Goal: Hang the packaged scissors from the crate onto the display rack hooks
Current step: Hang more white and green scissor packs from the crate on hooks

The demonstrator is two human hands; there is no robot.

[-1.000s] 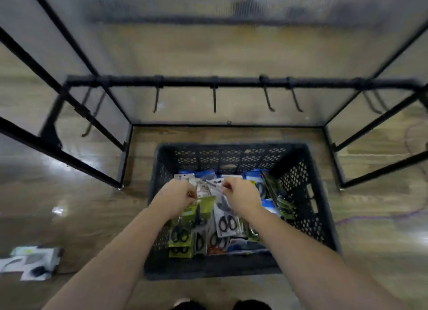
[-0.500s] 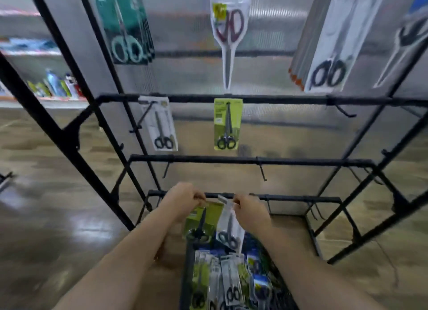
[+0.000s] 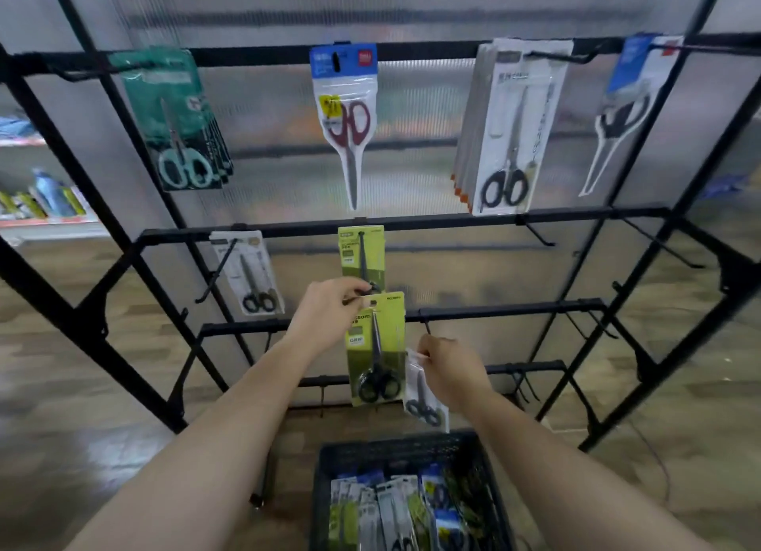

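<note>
My left hand [image 3: 325, 315] pinches the top of a green-carded pack of black-handled scissors [image 3: 376, 348], held upright just below a matching green pack [image 3: 361, 256] that hangs from the middle hook of the rack's second bar. My right hand [image 3: 451, 369] grips a white pack of small scissors [image 3: 424, 398] lower and to the right, near a bare hook [image 3: 427, 327] on the third bar. The black crate [image 3: 395, 447] sits on the floor below, holding several more packs.
The black wire display rack [image 3: 453, 223] fills the view. Its top bar carries teal, red-handled, white-carded and blue-topped scissor packs. A grey pack [image 3: 251, 274] hangs at the left of the second bar. Bare hooks stand at the right of the second and lower bars. Shop shelves are at far left.
The view has swung up from the crate to the rack. Both hands lifted out of the crate, each carrying a pack; the left one rose to the second bar's middle hook.
</note>
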